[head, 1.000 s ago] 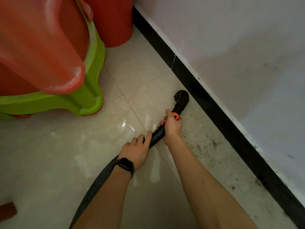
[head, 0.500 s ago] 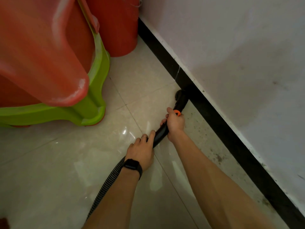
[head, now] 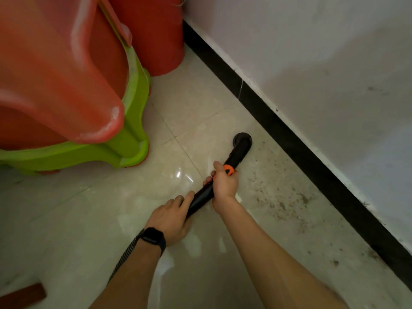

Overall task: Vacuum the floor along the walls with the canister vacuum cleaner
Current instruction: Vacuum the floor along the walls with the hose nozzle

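- Nozzle (head: 242,140) rests mouth-down on the floor (head: 200,103) at frame centre, near the black skirting (head: 289,139) but apart from it.
- Right hand (head: 225,185) grips the tube (head: 237,155) beside its orange ring (head: 229,169).
- Left hand (head: 170,217) holds the tube lower down, forefinger laid along it.
- Hose (head: 127,255) trails toward lower left.
- Dirt specks (head: 281,197) lie right of centre.
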A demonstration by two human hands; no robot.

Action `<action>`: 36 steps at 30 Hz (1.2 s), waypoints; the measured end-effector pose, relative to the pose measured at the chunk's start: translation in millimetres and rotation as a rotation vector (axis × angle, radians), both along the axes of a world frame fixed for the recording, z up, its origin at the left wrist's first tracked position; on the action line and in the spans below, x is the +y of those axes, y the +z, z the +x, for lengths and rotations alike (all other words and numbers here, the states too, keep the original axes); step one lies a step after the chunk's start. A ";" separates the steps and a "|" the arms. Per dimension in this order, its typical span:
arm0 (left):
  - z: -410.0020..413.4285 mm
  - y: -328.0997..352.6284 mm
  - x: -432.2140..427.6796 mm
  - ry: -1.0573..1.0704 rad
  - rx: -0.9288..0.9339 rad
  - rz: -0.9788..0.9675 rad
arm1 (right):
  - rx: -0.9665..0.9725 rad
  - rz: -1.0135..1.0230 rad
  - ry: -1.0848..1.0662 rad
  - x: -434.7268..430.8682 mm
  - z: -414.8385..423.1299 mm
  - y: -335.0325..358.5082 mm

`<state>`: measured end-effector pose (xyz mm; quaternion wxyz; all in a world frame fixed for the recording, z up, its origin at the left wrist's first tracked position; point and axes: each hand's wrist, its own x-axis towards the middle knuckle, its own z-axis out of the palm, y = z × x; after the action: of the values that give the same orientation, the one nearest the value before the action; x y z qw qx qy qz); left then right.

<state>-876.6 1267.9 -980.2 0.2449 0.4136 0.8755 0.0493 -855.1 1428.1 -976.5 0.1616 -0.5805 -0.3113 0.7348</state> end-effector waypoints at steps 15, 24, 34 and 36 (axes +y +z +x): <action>64.2 19.0 -235.2 0.345 0.004 -0.194 | 0.000 -0.218 0.372 -224.2 27.8 8.7; 57.4 20.8 -239.1 0.276 0.071 -0.168 | -0.006 -0.169 0.356 -225.5 36.4 10.4; 101.6 19.4 -256.4 0.501 0.055 -0.167 | 0.059 -0.212 0.551 -245.1 40.6 11.1; 97.5 19.7 -246.8 0.538 0.055 -0.136 | 0.051 -0.164 0.573 -241.7 30.1 9.9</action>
<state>-779.1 1021.1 -960.5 0.2262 0.1501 0.9615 0.0424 -825.0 1186.4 -966.6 -0.0921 -0.4615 -0.3981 0.7874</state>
